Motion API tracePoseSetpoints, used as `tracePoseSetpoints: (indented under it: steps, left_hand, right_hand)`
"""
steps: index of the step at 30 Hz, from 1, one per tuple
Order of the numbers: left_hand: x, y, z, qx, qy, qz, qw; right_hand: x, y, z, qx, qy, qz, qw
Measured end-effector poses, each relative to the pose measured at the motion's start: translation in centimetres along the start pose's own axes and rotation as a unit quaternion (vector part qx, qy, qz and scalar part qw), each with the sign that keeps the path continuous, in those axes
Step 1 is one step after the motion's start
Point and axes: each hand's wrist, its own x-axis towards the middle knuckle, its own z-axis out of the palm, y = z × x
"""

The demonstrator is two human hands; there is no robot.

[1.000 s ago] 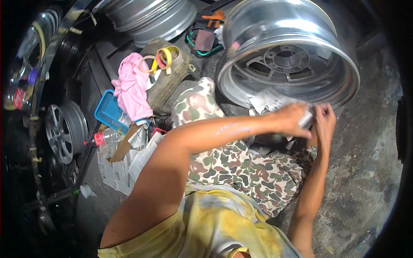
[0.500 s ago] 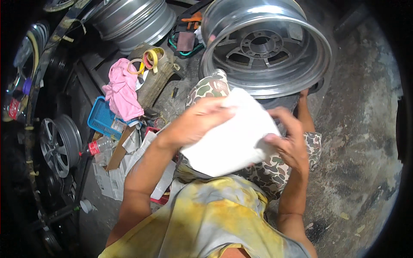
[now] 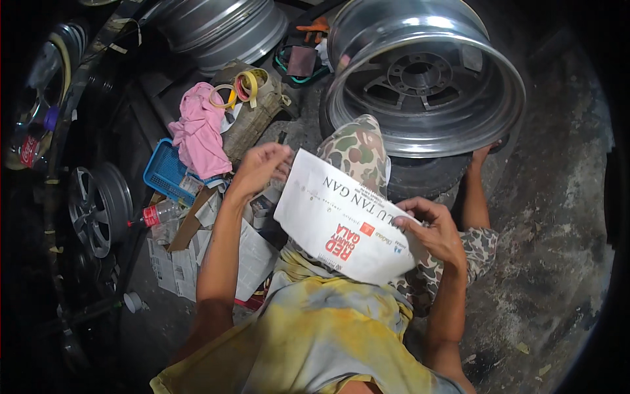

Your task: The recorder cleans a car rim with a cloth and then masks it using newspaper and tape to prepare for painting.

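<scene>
A white sheet of paper (image 3: 308, 217) with black and red print is spread at a tilt above my lap. My right hand (image 3: 433, 230) pinches its right edge between thumb and fingers. Beside the sheet's upper left corner is my left hand (image 3: 262, 167), its fingers loosely bent and apart, with nothing seen in them. Just beyond the paper, a shiny metal wheel rim (image 3: 453, 141) lies on a black tyre (image 3: 426, 177), its spoked centre showing inside the barrel.
To the left are a pink cloth (image 3: 200, 131), tape rolls (image 3: 246, 85) on a worn block (image 3: 252, 118), a blue basket (image 3: 164, 174), a plastic bottle (image 3: 161, 213) and newspaper (image 3: 177, 269). More rims (image 3: 98, 210) stand farther left and behind (image 3: 226, 33). Stained concrete floor (image 3: 525, 295) lies right.
The paper has turned so its printed side shows. My left hand has come off it and moved left, while my right hand keeps hold. The whole view has shifted slightly.
</scene>
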Motion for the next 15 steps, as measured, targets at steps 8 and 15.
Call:
tracePoseSetpoints:
  steps: [8,15]
  left_hand:
    - [13.9,0.6,-10.5,0.459,0.399,0.19,0.771]
    - [17.6,2.0,-12.2,0.428,0.392,0.139,0.802]
  right_hand:
    - [0.4,1.8,2.0,-0.075,0.085,0.028,0.993]
    - [-0.2,-0.3,2.3,-0.324,0.276,-0.201,0.882]
